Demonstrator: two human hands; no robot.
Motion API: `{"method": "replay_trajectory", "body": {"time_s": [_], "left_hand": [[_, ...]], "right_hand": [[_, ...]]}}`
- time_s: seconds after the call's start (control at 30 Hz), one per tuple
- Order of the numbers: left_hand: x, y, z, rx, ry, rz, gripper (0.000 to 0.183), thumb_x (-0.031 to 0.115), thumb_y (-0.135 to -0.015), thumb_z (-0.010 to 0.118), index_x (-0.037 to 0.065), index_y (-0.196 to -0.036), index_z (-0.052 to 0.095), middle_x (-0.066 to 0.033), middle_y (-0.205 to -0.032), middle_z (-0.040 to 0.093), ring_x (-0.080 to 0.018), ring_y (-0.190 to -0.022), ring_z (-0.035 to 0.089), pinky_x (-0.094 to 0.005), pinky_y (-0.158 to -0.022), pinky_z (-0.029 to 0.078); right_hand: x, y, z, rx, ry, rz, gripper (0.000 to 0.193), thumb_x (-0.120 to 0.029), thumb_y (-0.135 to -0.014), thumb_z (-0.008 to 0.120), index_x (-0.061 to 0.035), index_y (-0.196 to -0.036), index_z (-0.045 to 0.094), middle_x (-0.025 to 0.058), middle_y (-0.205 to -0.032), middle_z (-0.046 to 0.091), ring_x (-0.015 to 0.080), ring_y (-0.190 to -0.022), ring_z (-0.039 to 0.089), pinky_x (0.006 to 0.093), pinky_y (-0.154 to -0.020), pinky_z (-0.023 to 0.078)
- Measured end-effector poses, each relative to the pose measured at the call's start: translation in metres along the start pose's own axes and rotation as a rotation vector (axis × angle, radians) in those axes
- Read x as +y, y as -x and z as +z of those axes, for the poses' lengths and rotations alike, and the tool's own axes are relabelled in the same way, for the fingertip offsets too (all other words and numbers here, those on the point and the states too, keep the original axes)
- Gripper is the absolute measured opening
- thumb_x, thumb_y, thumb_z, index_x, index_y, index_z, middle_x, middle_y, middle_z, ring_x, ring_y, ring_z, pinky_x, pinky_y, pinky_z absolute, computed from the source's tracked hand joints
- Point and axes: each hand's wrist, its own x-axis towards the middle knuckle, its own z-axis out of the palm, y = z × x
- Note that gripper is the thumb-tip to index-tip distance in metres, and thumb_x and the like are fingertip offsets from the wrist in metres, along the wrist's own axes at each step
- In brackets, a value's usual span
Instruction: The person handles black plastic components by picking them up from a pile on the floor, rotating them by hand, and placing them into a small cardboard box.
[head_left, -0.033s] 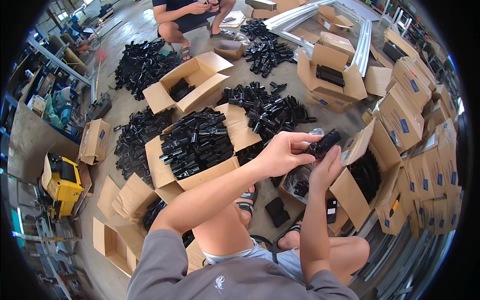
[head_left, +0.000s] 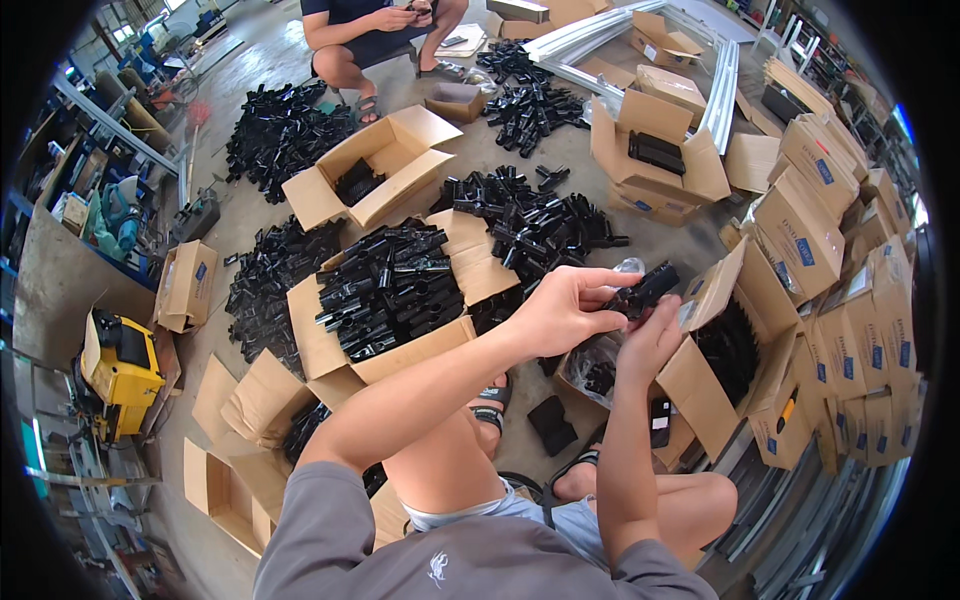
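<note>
Out in front of me, right of centre, I hold a black tube-shaped fitting (head_left: 650, 287), tilted upward to the right. My left hand (head_left: 562, 312) pinches its near left end between thumb and fingers. Below and beside it, my right hand (head_left: 651, 345) has its fingers closed round the lower side, partly hidden behind the part. A small clear piece (head_left: 630, 265) shows just behind my left fingertips; its kind I cannot make out. Under my hands stands a carton of bagged black parts (head_left: 598, 372). Beside my right wrist, an open carton (head_left: 702, 398) holds stacked black parts.
A full carton of black fittings (head_left: 395, 290) stands left of my hands, with a loose pile of fittings (head_left: 540, 220) beyond it. Stacked cartons (head_left: 800, 230) line the right. A phone (head_left: 660, 422) lies near my right forearm. Another person (head_left: 370, 45) sits at the far side.
The view has shifted very slightly. Both hands keep the same hold on the black fitting.
</note>
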Motion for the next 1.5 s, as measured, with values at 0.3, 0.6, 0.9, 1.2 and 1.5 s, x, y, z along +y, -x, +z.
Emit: {"method": "replay_trajectory", "body": {"time_s": [0.3, 0.6, 0.9, 1.2, 1.5], "left_hand": [[0.0, -0.001, -0.001, 0.003, -0.048, -0.017, 0.059, -0.008, -0.092, 0.071, 0.006, -0.148, 0.059, -0.012, -0.121, 0.075, -0.0099, -0.107, 0.067, -0.0288, -0.097, 0.054], [0.002, 0.0, -0.007, 0.012, -0.065, -0.012, 0.057, -0.005, -0.091, 0.074, 0.005, -0.145, 0.061, -0.0075, -0.12, 0.075, -0.0095, -0.107, 0.067, -0.03, -0.096, 0.055], [0.033, 0.025, -0.039, 0.156, -0.836, 0.363, 0.05, 0.007, -0.084, 0.08, 0.015, -0.133, 0.072, -0.0145, -0.119, 0.076, -0.0327, -0.111, 0.073, -0.0377, -0.091, 0.059], [0.057, 0.261, -0.105, 1.005, -0.708, 0.094, 0.047, -0.007, -0.089, 0.07, 0.003, -0.135, 0.066, -0.0121, -0.125, 0.075, -0.0189, -0.118, 0.069, -0.0339, -0.1, 0.054], [-0.118, 0.52, -0.077, 1.083, -0.867, -0.978, 0.058, -0.003, -0.078, 0.078, 0.016, -0.132, 0.067, -0.02, -0.118, 0.075, -0.0346, -0.114, 0.072, -0.0437, -0.099, 0.056]], "right_hand": [[0.004, 0.0, 0.008, 0.065, 0.089, -0.017, 0.039, -0.037, -0.115, 0.039, -0.0045, -0.105, 0.059, -0.0028, -0.08, 0.058, 0.0033, -0.063, 0.049, 0.0204, -0.057, 0.039], [-0.005, 0.01, 0.018, 0.026, 0.024, 0.003, 0.037, -0.034, -0.115, 0.042, -0.0063, -0.097, 0.059, -0.0034, -0.077, 0.059, 0.0033, -0.065, 0.049, 0.021, -0.054, 0.037], [-0.032, 0.006, 0.018, -0.322, -0.726, 0.846, 0.049, -0.045, -0.113, 0.042, -0.0166, -0.073, 0.046, -0.0041, -0.053, 0.034, 0.0097, -0.041, 0.028, 0.0279, -0.038, 0.024], [0.111, 0.009, -0.076, -0.057, -0.711, 1.006, 0.036, -0.032, -0.113, 0.047, -0.0122, -0.084, 0.054, -0.0021, -0.063, 0.04, 0.0105, -0.047, 0.035, 0.0262, -0.04, 0.027], [0.164, 0.025, -0.076, -0.003, -0.401, 1.052, 0.028, -0.034, -0.111, 0.052, -0.0129, -0.093, 0.057, -0.0039, -0.07, 0.042, 0.0096, -0.057, 0.039, 0.0246, -0.046, 0.032]]}}
